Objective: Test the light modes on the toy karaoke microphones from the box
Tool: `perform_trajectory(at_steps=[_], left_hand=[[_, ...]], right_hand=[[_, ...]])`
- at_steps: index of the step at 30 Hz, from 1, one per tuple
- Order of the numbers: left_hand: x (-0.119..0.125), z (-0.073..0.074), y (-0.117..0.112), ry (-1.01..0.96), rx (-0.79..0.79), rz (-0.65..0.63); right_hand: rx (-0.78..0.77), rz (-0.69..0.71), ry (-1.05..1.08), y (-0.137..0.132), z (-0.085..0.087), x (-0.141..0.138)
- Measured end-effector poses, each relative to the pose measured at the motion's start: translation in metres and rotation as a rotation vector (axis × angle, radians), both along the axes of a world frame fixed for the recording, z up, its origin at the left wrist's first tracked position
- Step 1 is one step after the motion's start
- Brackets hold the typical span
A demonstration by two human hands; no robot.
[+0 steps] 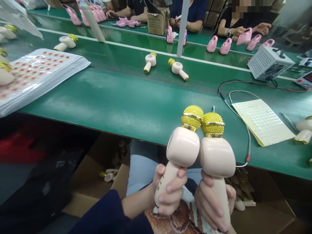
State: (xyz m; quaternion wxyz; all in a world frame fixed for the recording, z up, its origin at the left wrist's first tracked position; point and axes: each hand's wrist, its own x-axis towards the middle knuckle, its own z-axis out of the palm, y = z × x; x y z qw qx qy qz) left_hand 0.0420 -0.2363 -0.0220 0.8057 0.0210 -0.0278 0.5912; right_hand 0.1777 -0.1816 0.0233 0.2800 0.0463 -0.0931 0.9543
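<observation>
Green bench [109,100] under stacked sheets [46,70], yellow sheet [264,122], microphone [304,126].

Pale glare streaks the green tabletop [109,104], while beneath it is dim and the outer edges look smeared.

We hold two cream microphones [182,148] [217,157], gold mesh heads [192,113] up, lower centre-right of frame: one tilted right, other slightly left.
</observation>
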Motion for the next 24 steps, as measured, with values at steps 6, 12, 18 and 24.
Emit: perform_trajectory(at_steps=[6, 12, 18, 24], left_hand=[[-0.003, 0.017, 0.007, -0.023, 0.007, -0.021], [-0.010, 0.033, 0.016, -0.005, -0.014, -0.005], [-0.005, 0.037, 0.024, 0.090, -0.164, 0.004], [-0.006, 0.059, 0.038, -0.002, -0.372, -0.029]], right_hand=[[0.107, -0.086, -0.255, 0.000, 0.003, 0.003], [0.075, -0.227, -0.607, 0.014, 0.011, -0.007], [-0.035, -0.270, -0.676, 0.024, 0.019, -0.014], [-0.247, -0.300, -0.621, 0.023, 0.017, -0.013]])
